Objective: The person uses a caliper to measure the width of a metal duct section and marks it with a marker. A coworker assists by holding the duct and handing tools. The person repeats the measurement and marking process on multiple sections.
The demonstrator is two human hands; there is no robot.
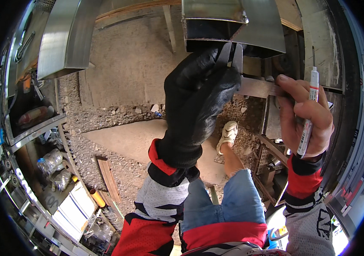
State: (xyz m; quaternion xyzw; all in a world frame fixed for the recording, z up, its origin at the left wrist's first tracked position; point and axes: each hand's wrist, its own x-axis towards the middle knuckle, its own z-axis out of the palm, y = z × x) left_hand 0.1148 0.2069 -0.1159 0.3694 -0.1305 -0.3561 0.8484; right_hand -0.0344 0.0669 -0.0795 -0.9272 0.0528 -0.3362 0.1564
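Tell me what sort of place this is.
Probably a metalworking workshop: a caliper-like tool is at the open end of a hollow metal tube, a brushed metal piece sits at upper left, and cluttered shelving lines the left side.
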